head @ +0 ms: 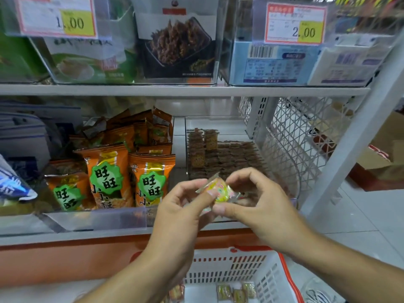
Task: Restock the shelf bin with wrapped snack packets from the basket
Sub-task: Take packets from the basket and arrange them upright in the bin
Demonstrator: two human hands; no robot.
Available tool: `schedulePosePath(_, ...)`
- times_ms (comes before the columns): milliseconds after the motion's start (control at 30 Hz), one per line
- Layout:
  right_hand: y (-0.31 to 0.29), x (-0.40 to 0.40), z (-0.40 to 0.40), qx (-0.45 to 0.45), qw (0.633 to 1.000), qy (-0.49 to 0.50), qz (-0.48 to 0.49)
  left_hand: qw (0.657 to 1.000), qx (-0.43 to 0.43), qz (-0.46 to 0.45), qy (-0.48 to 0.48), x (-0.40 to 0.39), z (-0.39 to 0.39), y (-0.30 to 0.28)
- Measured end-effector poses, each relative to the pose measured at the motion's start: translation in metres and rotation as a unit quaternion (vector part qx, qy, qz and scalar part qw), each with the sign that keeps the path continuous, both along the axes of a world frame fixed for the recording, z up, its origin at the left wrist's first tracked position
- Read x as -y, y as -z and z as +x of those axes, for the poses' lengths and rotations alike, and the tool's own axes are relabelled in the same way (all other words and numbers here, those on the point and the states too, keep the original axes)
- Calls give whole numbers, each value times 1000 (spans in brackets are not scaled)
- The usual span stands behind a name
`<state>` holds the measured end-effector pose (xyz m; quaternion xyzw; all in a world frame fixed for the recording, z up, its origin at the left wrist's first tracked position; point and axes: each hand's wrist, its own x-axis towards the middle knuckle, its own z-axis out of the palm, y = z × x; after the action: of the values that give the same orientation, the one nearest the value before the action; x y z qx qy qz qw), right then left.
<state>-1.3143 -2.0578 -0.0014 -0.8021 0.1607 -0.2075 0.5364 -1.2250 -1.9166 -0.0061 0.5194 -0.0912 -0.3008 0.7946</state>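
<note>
Both hands hold one small clear-wrapped snack packet (220,191) with yellow and pink print, just in front of the shelf bin. My left hand (185,206) pinches its left end; my right hand (255,200) pinches its right side between thumb and fingers. Behind it, the clear shelf bin (293,189) holds rows of brown wrapped packets (227,156). Below, the white basket with a red rim (282,265) has several small packets (236,291) lying on its bottom.
Orange snack bags (150,182) fill the bin to the left. A white shelf edge (175,90) runs above, under clear boxes with price tags. A white lattice side panel (301,136) and a slanted post (354,136) stand on the right, with cardboard boxes (384,158) beyond.
</note>
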Motion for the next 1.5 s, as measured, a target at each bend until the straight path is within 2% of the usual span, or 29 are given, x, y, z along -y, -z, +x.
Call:
schedulePosePath(67,2,-5,3,-38,977,-34,205,1000,-16,-23,-13,1,2,-1)
schedulePosePath(133,4,-9,8,-62,934,-75,345,1000,13,-7,-11,0,2,-3)
schedulePosePath(267,1,-4,19,-26,908,-76,412,975,181,123,-44,-2,5,1)
schedulePosePath(333,-2,5,28,-16,914,-69,400,963,225,146,-37,-2,9,3)
schedulePosePath(400,-3,20,42,0,934,-14,356,935,292,199,-20,0,12,8)
schedulePosePath(433,-2,29,52,0,956,27,291,908,342,240,-11,1,12,9)
schedulePosePath(500,1,50,75,-58,991,107,52,863,414,289,11,4,10,12)
schedulePosePath(567,7,68,100,-142,973,120,-137,855,420,301,36,7,9,13)
schedulePosePath(633,13,83,125,-182,955,91,-217,856,408,314,51,10,10,13)
schedulePosePath(733,17,96,155,-181,957,81,-213,852,401,330,61,11,14,12)
schedulePosePath(933,29,90,174,-140,978,140,-67,847,393,343,102,5,16,9)
schedulePosePath(1167,42,84,173,-109,977,152,-104,828,425,345,119,6,17,15)
schedulePosePath(1267,44,82,174,-123,972,160,-122,824,436,342,119,4,19,18)
schedulePosePath(1367,36,78,169,-138,976,137,-99,819,455,334,105,-3,18,17)
schedulePosePath(1433,24,69,160,-96,977,166,-91,811,482,318,95,-12,13,14)
schedulePosePath(1500,13,47,139,44,973,204,-100,797,511,310,86,-25,8,15)
